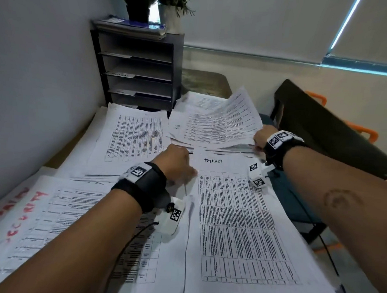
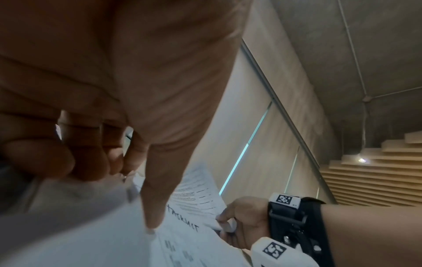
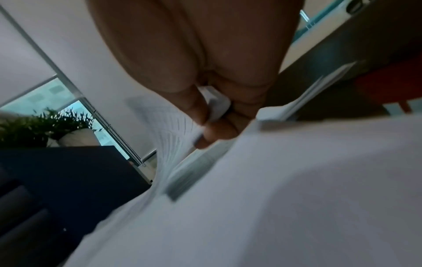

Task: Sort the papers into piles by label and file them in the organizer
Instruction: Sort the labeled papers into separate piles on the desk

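Note:
Printed papers cover the table. A sheet headed TASKLIST point(image 1: 233, 224) lies in front of me. My left hand point(image 1: 176, 164) sits at its top left corner. The thumb point(image 2: 155, 202) presses down on the sheet beside the heading point(image 2: 182, 219), and the fingers point(image 2: 68, 159) are curled at the paper's edge. My right hand point(image 1: 260, 138) grips the right edge of a thick stack of papers point(image 1: 217, 125) and lifts that side off the table. Its fingers point(image 3: 217, 130) are wrapped round the fanned edges point(image 3: 169, 130). The black organizer point(image 1: 136, 72) stands at the back left and its slots hold few sheets.
Another pile point(image 1: 131, 139) lies left of centre, and a sheet with red lettering point(image 1: 27, 217) sits near left. Two potted plants point(image 1: 171, 7) and some booklets sit on the organizer. A dark chair point(image 1: 320, 129) stands at the right, past the table edge.

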`<control>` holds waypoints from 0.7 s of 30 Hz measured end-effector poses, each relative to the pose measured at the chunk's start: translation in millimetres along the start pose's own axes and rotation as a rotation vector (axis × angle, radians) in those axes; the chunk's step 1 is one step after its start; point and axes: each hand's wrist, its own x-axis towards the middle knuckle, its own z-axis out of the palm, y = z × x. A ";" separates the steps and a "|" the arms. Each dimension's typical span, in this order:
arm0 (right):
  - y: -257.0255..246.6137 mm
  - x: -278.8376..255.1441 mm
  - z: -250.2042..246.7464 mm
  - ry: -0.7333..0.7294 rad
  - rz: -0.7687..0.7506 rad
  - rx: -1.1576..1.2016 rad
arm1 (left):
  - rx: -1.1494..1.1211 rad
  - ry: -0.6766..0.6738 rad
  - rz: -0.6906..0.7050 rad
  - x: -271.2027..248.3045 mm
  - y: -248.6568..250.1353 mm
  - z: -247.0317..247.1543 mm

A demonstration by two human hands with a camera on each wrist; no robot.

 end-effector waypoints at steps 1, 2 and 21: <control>0.5 -4.1 -0.5 0.026 0.007 -0.080 | 0.016 -0.006 -0.003 0.4 -0.9 1.7; -0.7 -8.3 -0.9 0.077 -0.001 -0.176 | 0.021 -0.013 -0.010 2.1 -3.5 3.8; 83.2 -161.8 -3.7 -0.025 -0.153 0.652 | -0.820 0.079 0.243 -11.9 23.5 -6.0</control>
